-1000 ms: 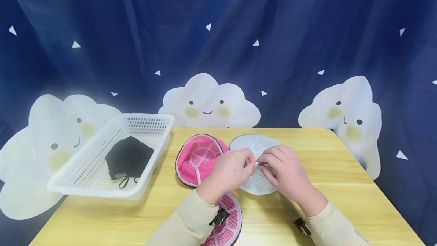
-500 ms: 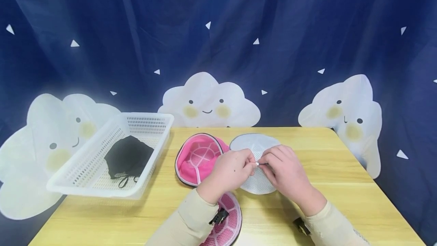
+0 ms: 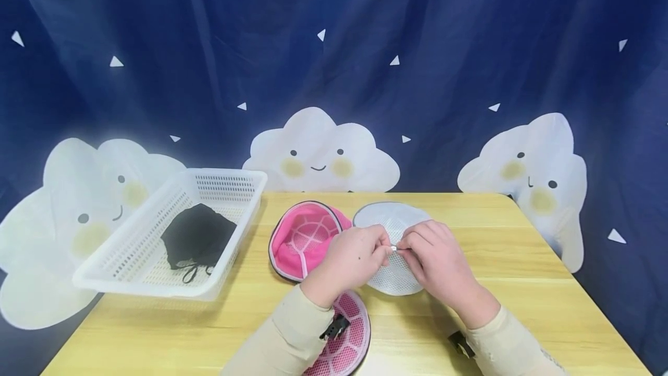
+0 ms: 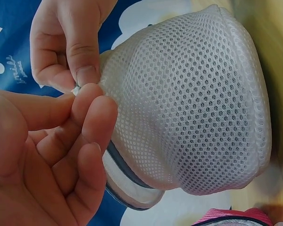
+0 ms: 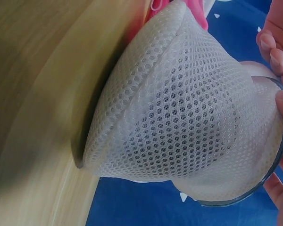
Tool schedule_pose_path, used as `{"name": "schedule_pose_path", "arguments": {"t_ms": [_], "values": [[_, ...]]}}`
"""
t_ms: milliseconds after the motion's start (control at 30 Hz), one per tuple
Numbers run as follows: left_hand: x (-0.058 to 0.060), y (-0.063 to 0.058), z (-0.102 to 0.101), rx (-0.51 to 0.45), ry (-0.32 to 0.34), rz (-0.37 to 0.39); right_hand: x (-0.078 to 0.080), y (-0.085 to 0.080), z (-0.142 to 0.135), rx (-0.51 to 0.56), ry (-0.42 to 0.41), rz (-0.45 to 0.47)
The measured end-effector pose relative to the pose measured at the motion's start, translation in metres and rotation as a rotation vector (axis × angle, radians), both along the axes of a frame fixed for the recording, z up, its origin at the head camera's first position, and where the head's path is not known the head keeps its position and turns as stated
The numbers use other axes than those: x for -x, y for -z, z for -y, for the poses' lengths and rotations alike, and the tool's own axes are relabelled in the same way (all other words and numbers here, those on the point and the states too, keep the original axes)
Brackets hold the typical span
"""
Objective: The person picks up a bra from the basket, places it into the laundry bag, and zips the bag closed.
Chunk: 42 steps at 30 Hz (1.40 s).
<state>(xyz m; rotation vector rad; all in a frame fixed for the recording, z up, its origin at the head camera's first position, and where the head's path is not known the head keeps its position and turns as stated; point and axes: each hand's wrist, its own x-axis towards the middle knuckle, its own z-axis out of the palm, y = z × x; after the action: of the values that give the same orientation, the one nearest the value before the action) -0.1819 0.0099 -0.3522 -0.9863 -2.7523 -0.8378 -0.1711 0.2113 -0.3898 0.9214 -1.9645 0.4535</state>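
Observation:
A white mesh laundry bag (image 3: 394,280) stands on the table, its dark-trimmed rim towards my fingers. In the head view my left hand (image 3: 357,254) and right hand (image 3: 435,257) meet over it, fingertips almost together. A small white piece (image 3: 394,248) at the rim is pinched between my left thumb and index finger. My right thumb and index finger pinch the dark trim just beside it. Seen from the left wrist, the bag's rounded mesh body (image 4: 198,103) bulges right of both hands. The right wrist view shows the dark rim (image 5: 259,188) curving round to the fingers.
An open pink mesh bag (image 3: 308,237) sits left of the white one. A round pink mesh panel (image 3: 355,335) lies partly under my left forearm. At the left, a white plastic basket (image 3: 141,289) contains a black cloth item (image 3: 198,235) with thin loops.
Both hands stay nearly in place over the white bag. Less of the dark trim shows between the fingertips than a second ago. The head view has shifted slightly.

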Motion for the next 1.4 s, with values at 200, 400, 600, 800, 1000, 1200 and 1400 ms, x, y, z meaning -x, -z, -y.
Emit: {"name": "schedule_pose_path", "arguments": {"t_ms": [200,400,600,800,1000,1200,1400], "values": [[0.003,0.000,0.002,0.001,-0.011,-0.011,0.001,-0.001,-0.003,-0.001,-0.012,0.009],[0.005,-0.001,0.005,-0.020,-0.006,0.000,0.001,-0.003,-0.005,0.007,-0.015,0.023],[0.009,0.000,0.008,-0.010,-0.043,0.011,0.003,-0.004,-0.008,0.000,-0.028,0.015],[0.013,-0.003,0.014,-0.025,-0.085,0.022,0.005,-0.006,-0.013,0.009,-0.021,0.028],[0.013,-0.006,0.015,-0.017,-0.077,0.016,0.005,-0.006,-0.017,-0.001,0.019,0.087],[0.010,-0.007,0.013,0.000,-0.089,0.017,0.004,-0.005,-0.020,-0.031,0.071,0.157],[0.009,-0.007,0.011,-0.006,-0.068,0.016,0.004,-0.004,-0.018,-0.035,0.059,0.142]]}}
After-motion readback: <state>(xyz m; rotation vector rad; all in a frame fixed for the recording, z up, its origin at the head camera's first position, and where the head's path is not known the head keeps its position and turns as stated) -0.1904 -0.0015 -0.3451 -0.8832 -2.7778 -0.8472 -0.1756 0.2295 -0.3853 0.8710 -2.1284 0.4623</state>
